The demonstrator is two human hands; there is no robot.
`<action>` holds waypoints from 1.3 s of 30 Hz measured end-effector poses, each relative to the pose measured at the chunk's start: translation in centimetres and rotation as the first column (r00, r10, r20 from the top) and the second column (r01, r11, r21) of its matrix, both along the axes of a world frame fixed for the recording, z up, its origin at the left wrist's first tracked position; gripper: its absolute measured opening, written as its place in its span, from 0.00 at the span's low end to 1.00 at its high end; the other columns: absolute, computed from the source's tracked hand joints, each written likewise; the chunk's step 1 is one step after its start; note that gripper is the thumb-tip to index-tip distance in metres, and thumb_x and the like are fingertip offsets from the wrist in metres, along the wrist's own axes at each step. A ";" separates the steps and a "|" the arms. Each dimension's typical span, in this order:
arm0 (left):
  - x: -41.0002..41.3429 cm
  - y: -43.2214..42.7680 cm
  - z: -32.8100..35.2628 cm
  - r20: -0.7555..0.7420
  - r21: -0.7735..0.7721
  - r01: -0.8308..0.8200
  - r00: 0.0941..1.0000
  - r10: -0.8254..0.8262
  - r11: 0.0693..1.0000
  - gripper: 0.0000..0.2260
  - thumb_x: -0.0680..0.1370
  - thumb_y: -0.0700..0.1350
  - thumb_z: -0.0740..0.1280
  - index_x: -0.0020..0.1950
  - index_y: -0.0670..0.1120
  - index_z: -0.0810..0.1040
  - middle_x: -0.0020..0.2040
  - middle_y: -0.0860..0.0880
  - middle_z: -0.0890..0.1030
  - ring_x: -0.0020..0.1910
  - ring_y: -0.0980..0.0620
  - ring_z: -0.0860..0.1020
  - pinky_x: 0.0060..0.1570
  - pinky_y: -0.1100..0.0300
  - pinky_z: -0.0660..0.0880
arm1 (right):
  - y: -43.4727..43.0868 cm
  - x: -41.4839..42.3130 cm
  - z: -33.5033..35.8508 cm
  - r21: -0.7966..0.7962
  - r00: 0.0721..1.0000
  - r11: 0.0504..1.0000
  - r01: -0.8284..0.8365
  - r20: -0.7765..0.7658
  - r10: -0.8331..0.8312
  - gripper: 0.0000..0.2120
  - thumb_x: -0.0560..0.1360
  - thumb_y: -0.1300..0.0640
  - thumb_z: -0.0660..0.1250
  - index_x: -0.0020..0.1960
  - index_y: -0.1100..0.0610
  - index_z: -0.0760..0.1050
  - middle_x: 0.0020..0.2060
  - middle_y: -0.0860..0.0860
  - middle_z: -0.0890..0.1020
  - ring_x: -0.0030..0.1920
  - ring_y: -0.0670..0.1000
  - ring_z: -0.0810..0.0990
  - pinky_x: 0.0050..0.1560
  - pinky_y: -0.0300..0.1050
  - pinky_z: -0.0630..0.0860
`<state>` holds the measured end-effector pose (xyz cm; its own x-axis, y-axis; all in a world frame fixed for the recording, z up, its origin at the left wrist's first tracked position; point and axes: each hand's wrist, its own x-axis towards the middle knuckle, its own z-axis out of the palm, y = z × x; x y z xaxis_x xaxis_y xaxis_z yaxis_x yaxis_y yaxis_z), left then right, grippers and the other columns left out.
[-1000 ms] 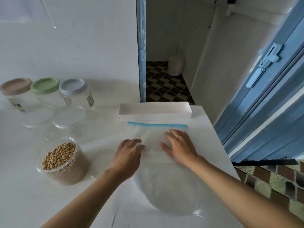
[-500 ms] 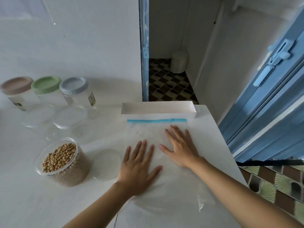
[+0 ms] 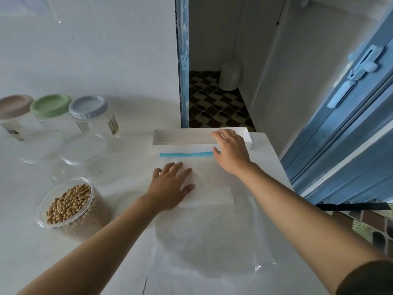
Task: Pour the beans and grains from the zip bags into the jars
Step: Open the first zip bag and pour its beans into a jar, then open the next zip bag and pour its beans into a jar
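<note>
Step in hand, as I judge it: the emptied zip bag (image 3: 212, 241) is being flattened and folded for putting away, probably in the white box (image 3: 180, 143) just behind it.

Hands: my left hand (image 3: 170, 186) lies flat on the bag's upper half, fingers spread and straight, pressing it to the table (image 3: 42, 262). My right hand (image 3: 231, 150) reaches over the right end of the box, fingers across its rim and thumb at the near wall beside the end of the blue zip strip (image 3: 185, 154). I cannot tell whether it grips the wall or only rests there.

Recommended handling: keep the left palm down so the film does not slide. Push air toward the zip before creasing. Hold the box steady while the bag goes in, since it looks light and sits near the table's far edge.

Condition of the bag: clear, thin and limp, with no contents visible. The lower part lies loose and wrinkled toward me. A straight fold edge shows below my left hand.

The open jar (image 3: 72, 209) at front left holds beans nearly to the rim.
</note>
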<state>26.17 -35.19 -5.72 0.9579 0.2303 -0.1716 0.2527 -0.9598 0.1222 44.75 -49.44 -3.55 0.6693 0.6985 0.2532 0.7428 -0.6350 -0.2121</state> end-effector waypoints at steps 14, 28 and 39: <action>-0.6 0.7 -1.0 0.011 -0.010 -0.003 1.000 0.003 1.000 0.51 0.64 0.77 0.21 0.83 0.61 0.50 0.84 0.54 0.48 0.83 0.50 0.48 0.77 0.47 0.51 | -0.6 0.5 -1.3 0.218 0.980 0.974 0.066 0.168 -0.104 0.16 0.69 0.74 0.70 0.51 0.57 0.81 0.39 0.53 0.83 0.41 0.58 0.79 0.47 0.52 0.67; -4.6 1.7 -0.4 0.373 -0.077 0.011 0.928 0.019 0.997 0.07 0.78 0.52 0.72 0.52 0.52 0.86 0.51 0.54 0.84 0.50 0.48 0.81 0.51 0.53 0.73 | -3.9 -4.7 -2.2 0.100 0.982 0.995 -0.007 0.190 -0.012 0.16 0.66 0.73 0.71 0.46 0.54 0.80 0.33 0.49 0.78 0.37 0.56 0.76 0.44 0.49 0.63; -7.9 1.6 1.8 0.359 -0.123 -0.009 0.932 0.053 0.992 0.09 0.81 0.53 0.68 0.59 0.56 0.83 0.58 0.60 0.83 0.59 0.54 0.78 0.59 0.55 0.64 | -3.9 -8.3 -1.8 0.124 0.992 0.991 -0.049 0.125 0.033 0.16 0.69 0.64 0.75 0.55 0.56 0.80 0.47 0.52 0.83 0.51 0.59 0.81 0.54 0.59 0.74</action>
<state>18.23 -33.61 -3.97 0.9527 0.2604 0.1565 0.2001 -0.9254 0.3219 36.48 -53.35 -5.40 0.5995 0.6818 0.4192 0.7929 -0.5774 -0.1948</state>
